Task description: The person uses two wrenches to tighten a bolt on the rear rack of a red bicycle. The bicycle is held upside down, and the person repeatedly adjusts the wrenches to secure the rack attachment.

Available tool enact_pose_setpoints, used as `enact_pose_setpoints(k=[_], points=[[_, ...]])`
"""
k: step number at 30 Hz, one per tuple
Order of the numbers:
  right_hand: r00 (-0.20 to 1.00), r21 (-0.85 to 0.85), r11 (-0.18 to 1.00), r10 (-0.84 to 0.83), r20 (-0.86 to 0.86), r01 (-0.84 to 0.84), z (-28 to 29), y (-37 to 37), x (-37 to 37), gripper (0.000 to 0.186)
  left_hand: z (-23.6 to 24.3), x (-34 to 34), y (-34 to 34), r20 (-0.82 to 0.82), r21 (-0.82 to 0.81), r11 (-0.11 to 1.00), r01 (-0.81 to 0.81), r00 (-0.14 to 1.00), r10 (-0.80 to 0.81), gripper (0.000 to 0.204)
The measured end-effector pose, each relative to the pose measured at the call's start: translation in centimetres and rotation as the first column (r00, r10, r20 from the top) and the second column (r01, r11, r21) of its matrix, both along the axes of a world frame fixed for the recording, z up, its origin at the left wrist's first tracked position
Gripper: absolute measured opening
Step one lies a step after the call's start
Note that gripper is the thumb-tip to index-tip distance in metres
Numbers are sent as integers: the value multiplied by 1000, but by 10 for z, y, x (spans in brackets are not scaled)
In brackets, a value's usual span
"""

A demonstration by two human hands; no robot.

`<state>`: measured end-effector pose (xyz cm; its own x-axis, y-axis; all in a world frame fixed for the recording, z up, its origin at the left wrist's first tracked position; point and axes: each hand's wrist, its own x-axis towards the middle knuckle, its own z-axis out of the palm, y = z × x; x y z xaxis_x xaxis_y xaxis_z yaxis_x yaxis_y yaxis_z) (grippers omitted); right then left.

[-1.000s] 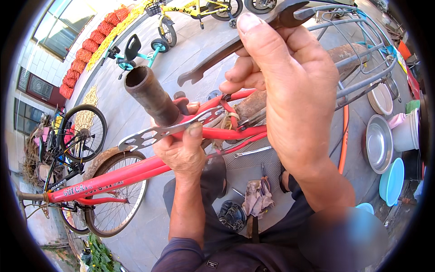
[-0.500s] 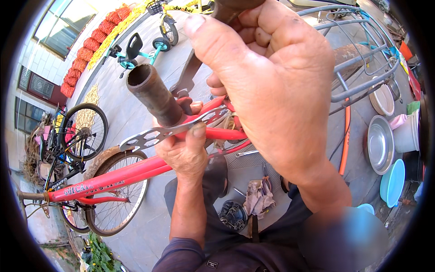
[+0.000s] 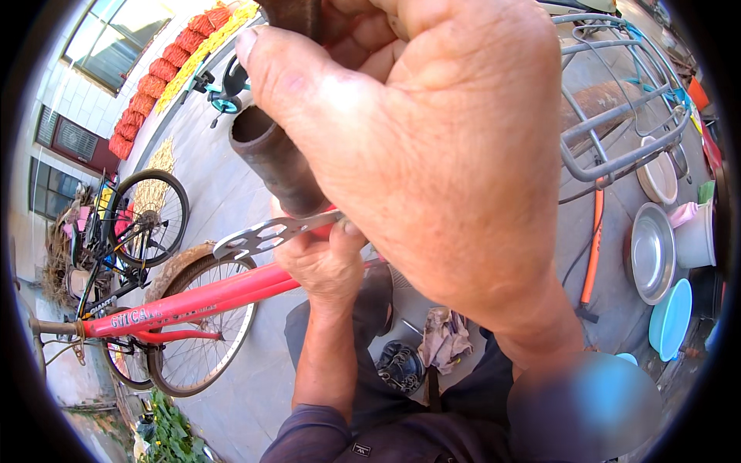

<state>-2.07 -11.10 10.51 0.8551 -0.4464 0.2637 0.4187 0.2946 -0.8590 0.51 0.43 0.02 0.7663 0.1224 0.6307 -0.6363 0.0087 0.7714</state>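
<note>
Shifting left, the right hand (image 3: 448,162) now partly hides the tube (image 3: 282,170).

Right there, dark capitals (image 3: 139,317) run bold along your long red metal bicycle tube (image 3: 231,290); beyond it, pale lettering (image 3: 101,310) marks the thin black bicycle tube (image 3: 121,295), and your dark cloth shirt (image 3: 417,440) wears a small square badge (image 3: 360,449).
</note>
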Motion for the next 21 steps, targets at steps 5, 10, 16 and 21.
enact_pose_setpoints(k=[5, 10, 16, 21], points=[[999, -45, 998, -48, -14, 47, 7, 9, 10, 22, -11, 9, 1, 122, 22, 1000, -10, 992, 7, 44], [997, -86, 994, -76, -22, 74, 12, 10, 11, 22, 3, -1, 8, -3, 33, 999, 11, 1000, -11, 45], [983, -171, 970, -181, -41, 172, 15, 9, 15, 22, 3, -4, -3, -50, 7, 1000, 9, 999, -9, 45], [986, -200, 966, -169, 4, 166, 11, 1, 18, 22, 3, -1, -2, 1, 2, 1000, 27, 1000, -27, 44]])
